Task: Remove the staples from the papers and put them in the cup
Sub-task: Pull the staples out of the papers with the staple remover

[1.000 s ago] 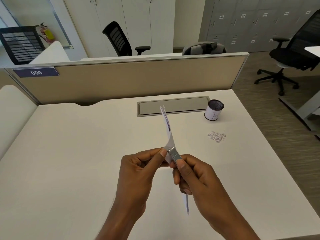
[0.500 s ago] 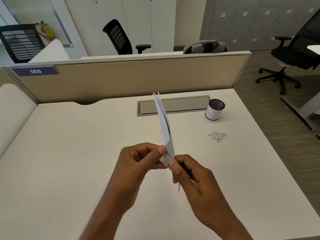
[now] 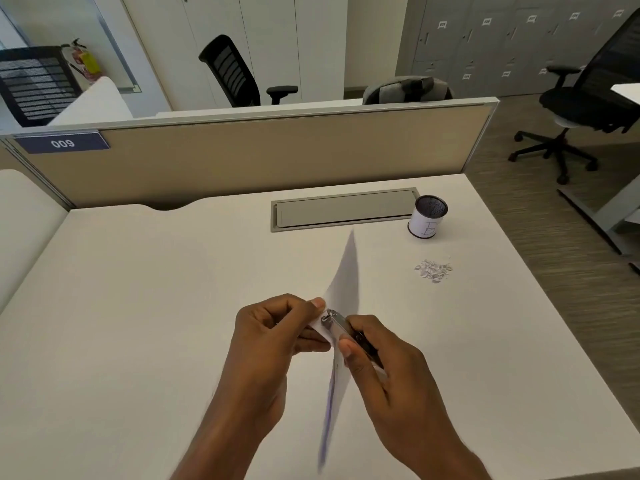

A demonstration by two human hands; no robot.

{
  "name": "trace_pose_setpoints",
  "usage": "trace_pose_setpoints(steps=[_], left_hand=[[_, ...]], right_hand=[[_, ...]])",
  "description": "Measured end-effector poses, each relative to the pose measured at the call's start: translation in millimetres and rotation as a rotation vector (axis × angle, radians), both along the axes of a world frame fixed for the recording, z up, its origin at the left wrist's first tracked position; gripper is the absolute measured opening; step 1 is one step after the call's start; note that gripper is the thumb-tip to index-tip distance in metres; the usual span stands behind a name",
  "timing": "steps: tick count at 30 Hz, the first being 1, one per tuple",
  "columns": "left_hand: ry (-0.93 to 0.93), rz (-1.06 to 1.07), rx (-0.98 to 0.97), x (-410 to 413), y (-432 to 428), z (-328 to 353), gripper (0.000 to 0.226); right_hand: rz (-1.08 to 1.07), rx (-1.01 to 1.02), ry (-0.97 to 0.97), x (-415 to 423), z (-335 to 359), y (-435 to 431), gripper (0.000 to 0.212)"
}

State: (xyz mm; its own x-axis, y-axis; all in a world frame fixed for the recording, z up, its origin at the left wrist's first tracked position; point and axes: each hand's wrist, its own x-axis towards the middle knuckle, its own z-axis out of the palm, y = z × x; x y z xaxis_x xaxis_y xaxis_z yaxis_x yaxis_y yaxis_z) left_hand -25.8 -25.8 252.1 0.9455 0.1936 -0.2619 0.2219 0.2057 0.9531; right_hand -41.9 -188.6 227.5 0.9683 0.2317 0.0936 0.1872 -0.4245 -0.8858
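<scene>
My left hand (image 3: 277, 336) pinches the corner of a thin stack of white papers (image 3: 343, 278), held edge-on above the desk and blurred by motion. My right hand (image 3: 384, 372) grips a small metal staple remover (image 3: 337, 325), its jaws at the pinched corner of the papers. A black mesh cup (image 3: 427, 218) with a white paper label stands at the far right of the desk. A small pile of removed staples (image 3: 433, 270) lies on the desk in front of the cup.
The white desk (image 3: 138, 306) has a grey cable flap (image 3: 343, 209) at the back and a beige partition (image 3: 277, 150) behind it. The desk's right edge drops to the floor, where a black office chair (image 3: 588, 98) stands.
The papers swung from leaning left and upright to tilting right, and their lower end now trails down between my hands. Both hands stayed together at the stapled corner.
</scene>
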Motion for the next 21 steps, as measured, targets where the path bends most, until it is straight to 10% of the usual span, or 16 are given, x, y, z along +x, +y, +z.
trace_pose_setpoints(steps=[21], left_hand=[[-0.149, -0.04, 0.218, 5, 0, -5, 0.027]], right_hand=[[0.107, 0.256, 0.252, 19, 10, -3, 0.025]])
